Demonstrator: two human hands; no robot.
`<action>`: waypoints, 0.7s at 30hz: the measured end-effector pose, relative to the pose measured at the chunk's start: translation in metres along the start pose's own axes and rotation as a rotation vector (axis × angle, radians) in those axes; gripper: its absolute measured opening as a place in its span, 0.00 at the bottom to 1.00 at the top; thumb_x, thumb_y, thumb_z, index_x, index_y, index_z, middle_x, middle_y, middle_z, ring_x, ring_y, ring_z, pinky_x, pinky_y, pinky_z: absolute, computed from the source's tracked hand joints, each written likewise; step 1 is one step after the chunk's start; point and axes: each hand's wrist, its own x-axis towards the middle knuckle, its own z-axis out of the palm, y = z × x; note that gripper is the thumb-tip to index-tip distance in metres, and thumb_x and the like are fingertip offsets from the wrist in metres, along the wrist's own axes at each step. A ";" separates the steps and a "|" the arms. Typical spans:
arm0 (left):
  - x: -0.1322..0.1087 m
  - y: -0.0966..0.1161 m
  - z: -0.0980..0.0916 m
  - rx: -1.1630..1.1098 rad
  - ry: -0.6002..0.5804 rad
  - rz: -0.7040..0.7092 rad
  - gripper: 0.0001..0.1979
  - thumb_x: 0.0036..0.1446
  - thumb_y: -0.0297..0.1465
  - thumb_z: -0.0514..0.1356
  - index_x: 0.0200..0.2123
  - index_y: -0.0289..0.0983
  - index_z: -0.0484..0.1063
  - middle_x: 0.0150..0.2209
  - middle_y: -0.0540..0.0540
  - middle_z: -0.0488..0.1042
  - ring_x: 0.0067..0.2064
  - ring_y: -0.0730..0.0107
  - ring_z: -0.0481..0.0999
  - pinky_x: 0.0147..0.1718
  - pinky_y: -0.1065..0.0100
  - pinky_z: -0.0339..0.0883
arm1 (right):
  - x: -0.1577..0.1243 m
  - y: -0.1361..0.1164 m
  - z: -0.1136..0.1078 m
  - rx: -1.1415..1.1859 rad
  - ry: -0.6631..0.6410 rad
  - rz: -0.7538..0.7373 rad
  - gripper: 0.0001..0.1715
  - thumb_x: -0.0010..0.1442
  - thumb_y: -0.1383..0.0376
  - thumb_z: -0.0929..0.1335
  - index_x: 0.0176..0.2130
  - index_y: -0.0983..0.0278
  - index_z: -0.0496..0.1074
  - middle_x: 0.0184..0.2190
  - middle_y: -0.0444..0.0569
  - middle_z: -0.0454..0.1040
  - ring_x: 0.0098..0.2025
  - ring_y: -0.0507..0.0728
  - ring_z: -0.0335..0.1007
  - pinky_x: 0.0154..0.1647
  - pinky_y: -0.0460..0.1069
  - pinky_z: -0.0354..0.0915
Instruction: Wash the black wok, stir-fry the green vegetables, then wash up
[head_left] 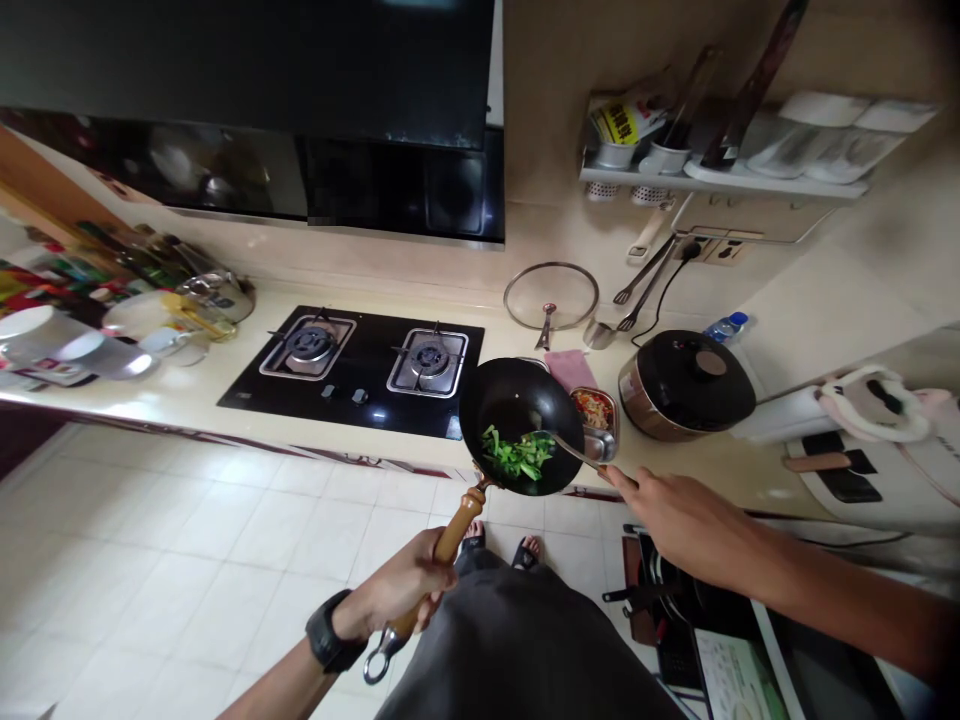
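My left hand (409, 585) is wrapped round the wooden handle of a black wok (521, 385), holding it off the stove over the counter's front edge. Chopped green vegetables (517, 455) lie in the near part of the wok. In my right hand (660, 505) is the handle of a metal spatula (570, 447), its blade in the wok against the greens. Just beyond the wok's right rim stands a metal container (616, 425) with red and pale food in it.
Left of the wok is a two-burner gas stove (360, 370). A glass lid (551, 297) leans on the wall behind. A dark rice cooker (686, 385) stands to the right, a pink cloth (570, 368) nearer. Overhead hangs a black range hood (247, 70); bottles and bowls crowd the left.
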 end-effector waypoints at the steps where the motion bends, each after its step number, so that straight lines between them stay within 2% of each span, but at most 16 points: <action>1: -0.001 0.000 -0.002 0.015 0.000 -0.005 0.16 0.47 0.30 0.67 0.34 0.41 0.61 0.17 0.59 0.67 0.14 0.77 0.64 0.13 0.75 0.57 | 0.004 0.005 -0.013 0.112 -0.058 0.008 0.30 0.59 0.77 0.64 0.58 0.65 0.76 0.30 0.53 0.78 0.24 0.56 0.72 0.23 0.48 0.59; 3: -0.002 -0.001 -0.005 0.046 -0.001 -0.022 0.15 0.48 0.30 0.66 0.34 0.42 0.61 0.17 0.59 0.67 0.14 0.77 0.64 0.13 0.75 0.57 | 0.017 0.022 -0.038 0.350 -0.187 0.060 0.17 0.64 0.72 0.64 0.45 0.63 0.80 0.27 0.50 0.77 0.25 0.54 0.71 0.26 0.46 0.58; 4: -0.003 -0.002 -0.007 0.062 0.000 -0.032 0.15 0.48 0.31 0.66 0.35 0.42 0.61 0.17 0.59 0.66 0.14 0.76 0.64 0.13 0.75 0.57 | 0.025 0.033 -0.049 0.473 -0.259 0.095 0.15 0.67 0.69 0.64 0.38 0.64 0.80 0.25 0.49 0.75 0.25 0.52 0.68 0.25 0.46 0.56; 5: -0.005 -0.003 -0.009 0.083 0.003 -0.040 0.16 0.48 0.31 0.66 0.35 0.42 0.61 0.17 0.59 0.66 0.14 0.76 0.64 0.13 0.75 0.56 | 0.033 0.046 -0.056 0.590 -0.337 0.146 0.16 0.68 0.65 0.64 0.34 0.64 0.79 0.23 0.47 0.72 0.23 0.51 0.64 0.24 0.45 0.53; 7: -0.009 -0.003 -0.013 0.138 0.008 -0.053 0.16 0.48 0.31 0.65 0.38 0.42 0.62 0.18 0.58 0.67 0.14 0.75 0.64 0.12 0.74 0.57 | 0.044 0.074 -0.060 0.821 -0.504 0.310 0.19 0.68 0.57 0.65 0.38 0.65 0.82 0.21 0.43 0.68 0.19 0.47 0.51 0.20 0.44 0.44; 10: -0.019 -0.002 -0.018 0.205 0.027 -0.077 0.18 0.50 0.31 0.65 0.43 0.40 0.63 0.20 0.58 0.69 0.15 0.75 0.65 0.12 0.74 0.57 | 0.043 0.111 -0.043 1.101 -0.651 0.570 0.28 0.63 0.48 0.69 0.52 0.64 0.83 0.24 0.42 0.67 0.18 0.43 0.37 0.21 0.45 0.33; 13: -0.030 0.002 -0.021 0.241 0.048 -0.114 0.20 0.51 0.32 0.65 0.46 0.40 0.63 0.21 0.58 0.69 0.15 0.75 0.65 0.13 0.74 0.57 | 0.030 0.131 -0.010 1.303 -0.647 0.649 0.32 0.58 0.47 0.72 0.53 0.64 0.84 0.24 0.43 0.68 0.19 0.42 0.34 0.23 0.45 0.29; 16: -0.038 0.007 -0.022 0.299 0.049 -0.124 0.19 0.51 0.32 0.65 0.45 0.40 0.63 0.21 0.58 0.68 0.16 0.74 0.66 0.14 0.74 0.58 | 0.019 0.130 0.021 1.407 -0.549 0.566 0.31 0.59 0.49 0.70 0.54 0.63 0.84 0.23 0.45 0.69 0.19 0.43 0.35 0.21 0.45 0.30; 18: -0.041 0.010 -0.021 0.345 0.045 -0.118 0.19 0.51 0.32 0.65 0.45 0.40 0.64 0.22 0.57 0.68 0.17 0.73 0.68 0.15 0.73 0.59 | 0.018 0.124 0.034 1.424 -0.477 0.497 0.29 0.60 0.51 0.69 0.54 0.62 0.84 0.23 0.46 0.70 0.18 0.44 0.37 0.20 0.44 0.32; 21: -0.046 0.015 -0.018 0.399 0.048 -0.129 0.19 0.50 0.30 0.65 0.46 0.40 0.64 0.25 0.55 0.71 0.20 0.72 0.71 0.16 0.73 0.60 | 0.018 0.116 0.041 1.447 -0.430 0.502 0.27 0.60 0.51 0.69 0.51 0.61 0.85 0.23 0.45 0.70 0.18 0.44 0.38 0.20 0.44 0.34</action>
